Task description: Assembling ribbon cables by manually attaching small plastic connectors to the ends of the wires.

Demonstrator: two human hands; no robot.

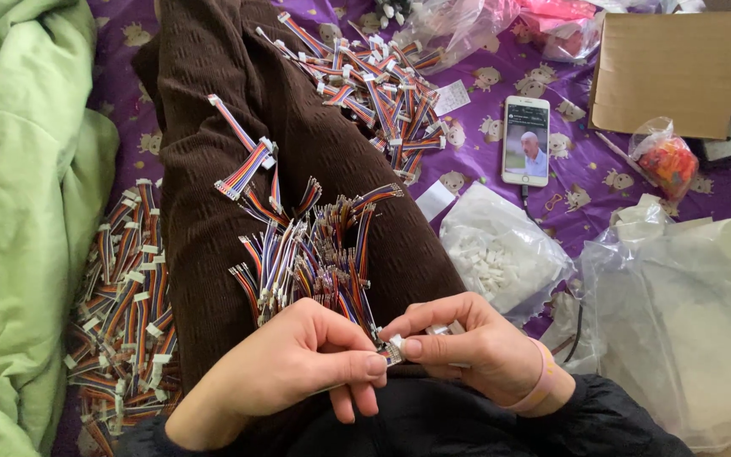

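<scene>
Both hands meeting over lap: left hand (pixel 297 372) and right hand (pixel 467 343) fingertips pinching small white plastic connector (pixel 393 349) on multicoloured ribbon wire (pixel 364 300), lying across brown ribbed trouser leg (pixel 213 169).

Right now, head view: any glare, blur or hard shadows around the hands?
Head view: soft even daylight, no hard shadows; left hand and right hand sharp; the small connector they pinch is tiny, detail unclear; mild sheen on the plastic bags.
</scene>
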